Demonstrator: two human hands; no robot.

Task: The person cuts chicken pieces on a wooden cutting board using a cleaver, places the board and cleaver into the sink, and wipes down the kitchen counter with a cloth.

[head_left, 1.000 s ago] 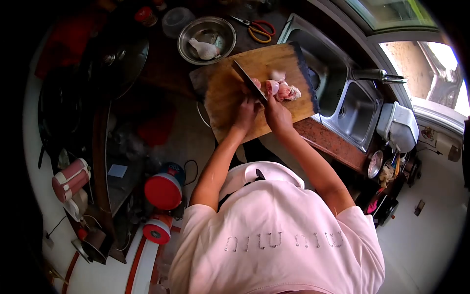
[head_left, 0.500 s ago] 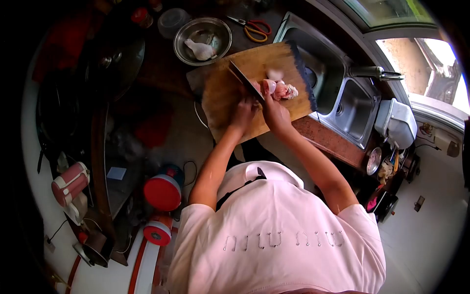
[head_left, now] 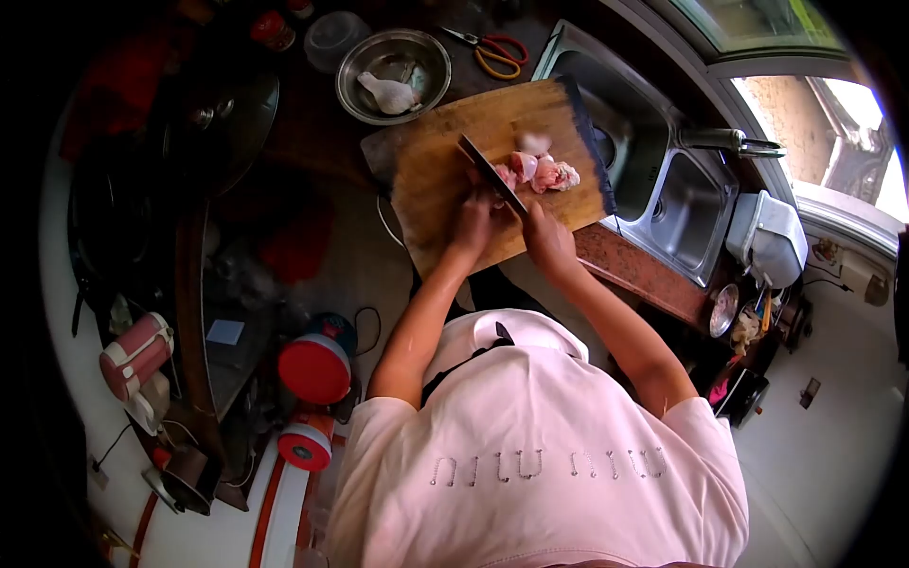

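Note:
My right hand is closed round the handle of a kitchen knife, whose dark blade points up and to the left over a wooden cutting board. Beside the blade, my left hand is closed on a pink piece of raw chicken; its fingers partly hide it. More cut raw chicken lies on the board just right of the knife, with a pale piece above. A metal bowl behind the board holds a raw chicken drumstick.
Red-handled scissors lie behind the board, next to a clear plastic container. At the right is a double steel sink with a faucet. A dark pot lid stands at the left.
The knife and my right hand have shifted a little right and down, and the blade now lies closer to my left fingers. My left hand stays at the chicken.

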